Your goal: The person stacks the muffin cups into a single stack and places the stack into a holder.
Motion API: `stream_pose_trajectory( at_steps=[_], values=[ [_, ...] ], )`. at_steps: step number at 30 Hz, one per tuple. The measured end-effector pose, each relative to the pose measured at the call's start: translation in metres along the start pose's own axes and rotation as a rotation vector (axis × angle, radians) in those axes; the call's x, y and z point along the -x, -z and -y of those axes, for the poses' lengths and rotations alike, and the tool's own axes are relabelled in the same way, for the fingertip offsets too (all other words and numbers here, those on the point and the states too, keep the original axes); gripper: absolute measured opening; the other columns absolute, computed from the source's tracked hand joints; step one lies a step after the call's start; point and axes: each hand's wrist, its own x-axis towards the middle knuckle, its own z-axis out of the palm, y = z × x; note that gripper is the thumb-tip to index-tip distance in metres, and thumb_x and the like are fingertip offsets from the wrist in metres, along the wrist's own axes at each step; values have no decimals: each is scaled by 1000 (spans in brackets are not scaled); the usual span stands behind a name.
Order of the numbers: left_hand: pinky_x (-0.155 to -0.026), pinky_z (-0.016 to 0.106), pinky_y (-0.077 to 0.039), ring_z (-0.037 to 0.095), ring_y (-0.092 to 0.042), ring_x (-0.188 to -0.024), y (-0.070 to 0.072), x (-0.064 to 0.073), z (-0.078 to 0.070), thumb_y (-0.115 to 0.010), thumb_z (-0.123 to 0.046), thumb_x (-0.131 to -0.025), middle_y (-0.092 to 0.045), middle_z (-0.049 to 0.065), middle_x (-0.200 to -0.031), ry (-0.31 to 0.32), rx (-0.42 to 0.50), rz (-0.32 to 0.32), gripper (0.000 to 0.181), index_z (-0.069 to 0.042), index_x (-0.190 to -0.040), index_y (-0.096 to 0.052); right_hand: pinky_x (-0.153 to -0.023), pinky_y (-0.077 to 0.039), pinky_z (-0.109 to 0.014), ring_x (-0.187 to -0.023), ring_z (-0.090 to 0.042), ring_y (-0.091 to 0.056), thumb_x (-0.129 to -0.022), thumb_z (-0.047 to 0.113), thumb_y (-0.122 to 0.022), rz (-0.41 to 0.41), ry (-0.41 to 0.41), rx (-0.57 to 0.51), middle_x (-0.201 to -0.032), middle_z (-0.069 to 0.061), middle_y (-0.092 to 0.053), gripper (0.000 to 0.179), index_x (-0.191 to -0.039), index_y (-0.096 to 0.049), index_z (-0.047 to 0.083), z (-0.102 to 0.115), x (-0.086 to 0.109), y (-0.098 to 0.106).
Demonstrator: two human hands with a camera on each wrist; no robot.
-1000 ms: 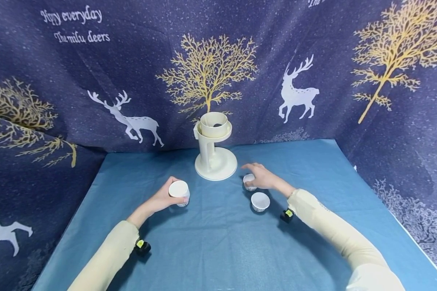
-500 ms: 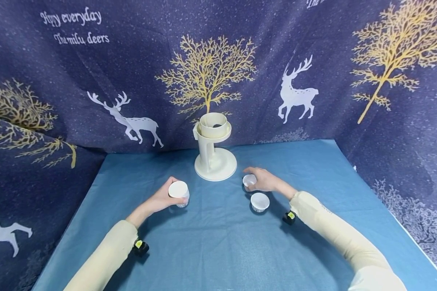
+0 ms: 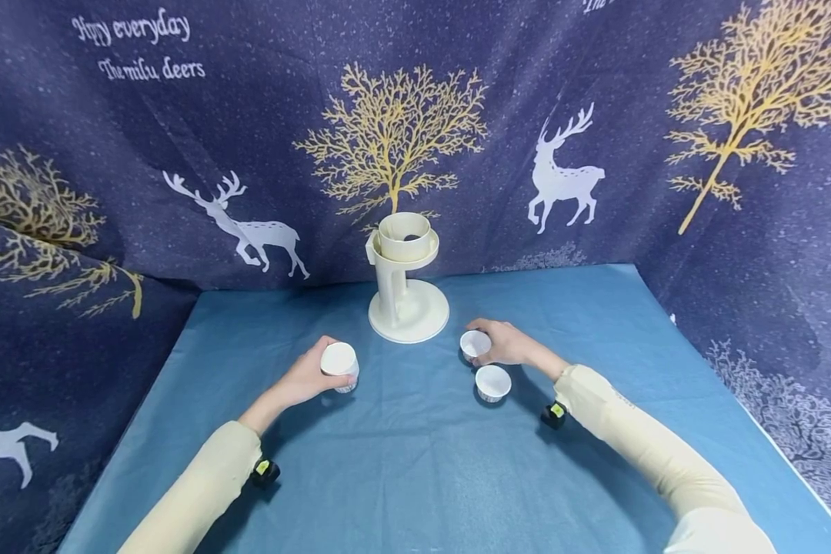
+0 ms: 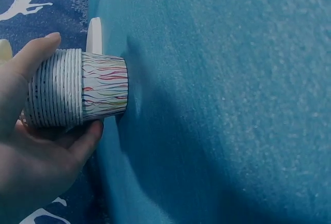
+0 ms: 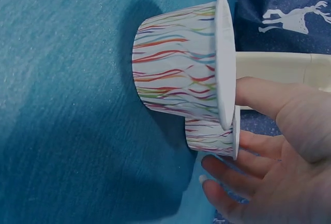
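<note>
A tall stack of nested paper cups (image 4: 101, 87), white with colourful wavy lines, is gripped upright in my left hand (image 3: 305, 378), left of the table's middle. Its thumb and fingers wrap the stacked rims. On the right, my right hand (image 3: 512, 344) curls round the farther of two single paper cups (image 3: 475, 345), thumb on the near side and fingers beyond it. The nearer paper cup (image 5: 176, 61) stands upright just in front of that one, with the same lines on its wall. It hides the thumb's tip in the right wrist view.
A cream stand (image 3: 391, 296) with a round base and a ring-held cylinder (image 3: 405, 238) on top stands at the back middle of the blue-covered table (image 3: 415, 462). Behind it hangs a dark blue cloth (image 3: 249, 131) printed with deer and trees.
My right hand has shifted slightly right, and its thumb has come off the farther cup's opening, so the whole rim shows. My left hand and its stack stay nearly still.
</note>
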Motion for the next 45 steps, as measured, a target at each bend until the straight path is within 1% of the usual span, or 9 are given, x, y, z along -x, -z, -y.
stream_pose_trajectory(
  at_steps=[11,14,17,23,28,33,35,41,45],
  values=[
    [-82,40,-45,27,-54,-101,0,0,0,-74,-33,-76,-54,15,-115,8,20,32,64,-7,-123,-39,-84,-47,-41,-105,-28,-57,-72,31,-77,-26,-9,-31,-120,-13,-58,66,-127,-48,9,-6,1,-1],
    [-82,40,-45,26,-54,-101,1,1,0,-73,-34,-76,-54,14,-115,13,17,36,64,-8,-123,-39,-84,-47,-41,-104,-27,-58,-72,33,-76,-40,0,-40,-119,-11,-59,64,-126,-50,10,-7,0,-2],
    [-83,39,-44,26,-54,-101,1,1,0,-73,-35,-76,-54,14,-115,6,28,36,64,-8,-123,-40,-80,-47,-40,-100,-26,-60,-74,34,-74,-61,31,-39,-117,-10,-61,59,-124,-51,12,-7,0,-3],
    [-81,34,-43,24,-53,-97,-2,1,1,-66,-36,-82,-54,13,-112,-25,46,21,54,-7,-121,-42,-72,-49,-34,-91,-23,-62,-77,35,-70,-98,66,-42,-110,-9,-63,52,-121,-53,13,-6,-1,-6],
    [-78,31,-42,21,-53,-92,-2,1,-2,-63,-34,-86,-54,12,-108,-22,45,13,49,-7,-120,-42,-72,-49,-34,-90,-22,-62,-76,35,-71,-134,90,-55,-107,-8,-64,50,-119,-54,14,-4,-2,-7],
    [-77,33,-42,25,-53,-91,0,3,-10,-64,-26,-86,-54,15,-107,2,82,24,47,-3,-120,-42,-71,-49,-33,-87,-18,-63,-79,35,-69,-134,106,-88,-106,-7,-65,48,-119,-54,13,0,-2,-7],
    [-77,33,-42,25,-52,-91,0,3,-11,-64,-26,-86,-54,15,-107,4,86,25,47,-3,-120,-42,-71,-49,-32,-86,-16,-63,-81,35,-67,-136,112,-96,-105,-6,-65,46,-119,-53,14,0,-2,-8],
    [-79,31,-42,21,-52,-93,-1,1,-4,-63,-37,-85,-54,11,-108,6,50,13,50,-9,-121,-42,-73,-49,-30,-87,-13,-62,-82,38,-66,-153,140,-106,-105,-3,-65,44,-118,-54,16,2,-3,-10],
    [-79,32,-42,22,-52,-93,-2,-1,0,-64,-39,-84,-54,9,-108,16,55,10,50,-12,-120,-42,-73,-48,-30,-88,-13,-61,-82,42,-65,-153,150,-128,-105,-1,-65,45,-118,-53,18,3,-3,-11]
  ],
)
